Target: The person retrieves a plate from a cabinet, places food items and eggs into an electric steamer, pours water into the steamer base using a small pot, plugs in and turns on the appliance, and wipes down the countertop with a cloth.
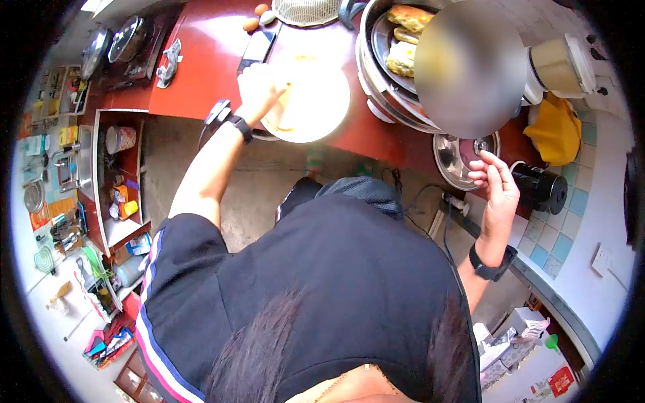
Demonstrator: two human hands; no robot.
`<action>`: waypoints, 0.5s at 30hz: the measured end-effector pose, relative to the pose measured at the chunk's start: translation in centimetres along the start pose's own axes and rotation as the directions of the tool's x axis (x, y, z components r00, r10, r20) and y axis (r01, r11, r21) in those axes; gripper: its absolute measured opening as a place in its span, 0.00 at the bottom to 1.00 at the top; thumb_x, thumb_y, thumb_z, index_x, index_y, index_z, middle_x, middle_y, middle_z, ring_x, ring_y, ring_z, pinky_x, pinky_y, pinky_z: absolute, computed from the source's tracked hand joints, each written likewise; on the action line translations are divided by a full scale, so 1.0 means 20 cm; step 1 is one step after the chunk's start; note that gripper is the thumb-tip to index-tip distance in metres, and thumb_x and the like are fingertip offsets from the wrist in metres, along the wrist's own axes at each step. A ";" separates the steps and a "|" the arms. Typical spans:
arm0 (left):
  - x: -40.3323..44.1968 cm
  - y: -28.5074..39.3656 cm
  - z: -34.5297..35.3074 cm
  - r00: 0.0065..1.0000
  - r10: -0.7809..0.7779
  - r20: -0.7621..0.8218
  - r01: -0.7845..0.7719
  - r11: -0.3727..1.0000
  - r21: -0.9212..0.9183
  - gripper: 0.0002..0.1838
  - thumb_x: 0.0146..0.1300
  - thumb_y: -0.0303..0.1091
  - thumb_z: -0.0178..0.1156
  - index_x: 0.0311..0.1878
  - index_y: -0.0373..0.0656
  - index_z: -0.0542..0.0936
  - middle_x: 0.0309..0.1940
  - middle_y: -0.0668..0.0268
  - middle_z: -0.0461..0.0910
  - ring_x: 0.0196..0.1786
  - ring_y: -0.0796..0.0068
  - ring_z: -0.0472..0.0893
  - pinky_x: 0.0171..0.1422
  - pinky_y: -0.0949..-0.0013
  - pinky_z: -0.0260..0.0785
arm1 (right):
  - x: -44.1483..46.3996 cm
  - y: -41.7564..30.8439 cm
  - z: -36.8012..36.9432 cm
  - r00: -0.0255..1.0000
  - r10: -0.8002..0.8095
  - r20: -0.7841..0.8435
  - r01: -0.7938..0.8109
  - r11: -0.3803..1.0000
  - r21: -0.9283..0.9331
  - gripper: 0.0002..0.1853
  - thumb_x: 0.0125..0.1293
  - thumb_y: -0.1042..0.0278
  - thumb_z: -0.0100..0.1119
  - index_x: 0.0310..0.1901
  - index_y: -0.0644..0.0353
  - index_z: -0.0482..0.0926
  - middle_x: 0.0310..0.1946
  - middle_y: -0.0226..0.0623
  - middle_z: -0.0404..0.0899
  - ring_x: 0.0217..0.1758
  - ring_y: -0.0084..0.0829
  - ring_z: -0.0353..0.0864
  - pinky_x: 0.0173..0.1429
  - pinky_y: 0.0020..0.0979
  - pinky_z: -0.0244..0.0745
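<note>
White disc [316, 104] at L hand [261, 89]; lid [462, 176] nr R hand [499, 190].

Red countertop [201, 74], glossy, bright glare toward far L, runs L to R. At L sits a crumpled grey item [169, 64]; at far side L of ctr, three eggs [250, 25] (two brown, one white), a dark phone [261, 46] & a mesh strainer [306, 9], w/ a big pale round board [316, 101] nearer, by the near edge. R of that stands a large round metal pot [368, 84], partly hidden by a blurred patch, w/ a clear lid [463, 168] at near R edge & yellow cloth [556, 134] farther R.
</note>
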State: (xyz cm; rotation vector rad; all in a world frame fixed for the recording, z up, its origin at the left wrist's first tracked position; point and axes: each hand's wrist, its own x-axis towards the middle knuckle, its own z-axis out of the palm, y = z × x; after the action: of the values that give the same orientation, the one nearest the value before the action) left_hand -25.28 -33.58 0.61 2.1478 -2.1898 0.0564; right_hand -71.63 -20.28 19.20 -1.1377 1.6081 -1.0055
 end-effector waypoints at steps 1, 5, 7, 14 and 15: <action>0.00 -0.04 -0.07 1.000 -0.006 0.005 0.006 1.000 -0.030 0.24 0.52 0.55 0.70 0.38 0.41 0.84 0.35 0.52 0.83 0.41 0.54 0.84 0.42 0.52 0.76 | -0.01 0.01 -0.01 1.000 -0.003 -0.004 0.003 1.000 0.013 0.14 0.77 0.69 0.50 0.56 0.63 0.80 0.42 0.36 0.85 0.40 0.21 0.82 0.45 0.22 0.75; 0.05 0.00 -0.51 0.985 -0.116 -0.128 0.096 0.984 -0.150 0.27 0.53 0.51 0.72 0.46 0.37 0.81 0.42 0.52 0.82 0.46 0.55 0.83 0.51 0.57 0.76 | -0.01 0.01 -0.05 0.999 -0.005 -0.037 0.006 1.000 0.024 0.13 0.77 0.69 0.50 0.55 0.64 0.81 0.41 0.35 0.86 0.39 0.21 0.83 0.45 0.22 0.75; 0.08 0.07 -0.77 0.954 -0.015 -0.301 -0.065 0.965 -0.254 0.28 0.55 0.46 0.71 0.52 0.35 0.78 0.47 0.51 0.81 0.50 0.56 0.81 0.55 0.59 0.75 | 0.00 0.02 -0.08 0.999 -0.016 -0.033 0.018 0.999 0.048 0.13 0.77 0.68 0.50 0.55 0.63 0.81 0.41 0.35 0.86 0.39 0.21 0.83 0.45 0.22 0.75; 0.12 0.89 -1.29 0.867 0.498 0.035 -0.475 0.844 -0.250 0.21 0.54 0.41 0.71 0.44 0.38 0.78 0.43 0.51 0.79 0.49 0.49 0.80 0.55 0.55 0.73 | 0.01 0.08 -0.17 0.997 -0.072 0.000 0.072 0.987 0.142 0.14 0.77 0.67 0.50 0.55 0.64 0.81 0.41 0.35 0.86 0.39 0.21 0.83 0.45 0.22 0.76; 0.15 0.98 -1.22 0.779 0.627 -0.029 -0.616 0.755 -0.225 0.20 0.54 0.42 0.70 0.41 0.37 0.77 0.40 0.50 0.78 0.46 0.48 0.80 0.54 0.54 0.73 | 0.01 0.08 -0.19 0.997 -0.078 -0.001 0.077 0.987 0.139 0.14 0.77 0.68 0.49 0.55 0.64 0.81 0.41 0.35 0.86 0.39 0.21 0.83 0.45 0.23 0.76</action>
State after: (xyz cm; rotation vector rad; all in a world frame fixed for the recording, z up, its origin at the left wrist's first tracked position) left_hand -44.18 -34.34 25.76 1.2341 -2.6863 -0.1994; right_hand -75.56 -19.58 18.68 -1.1137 1.4760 -1.1465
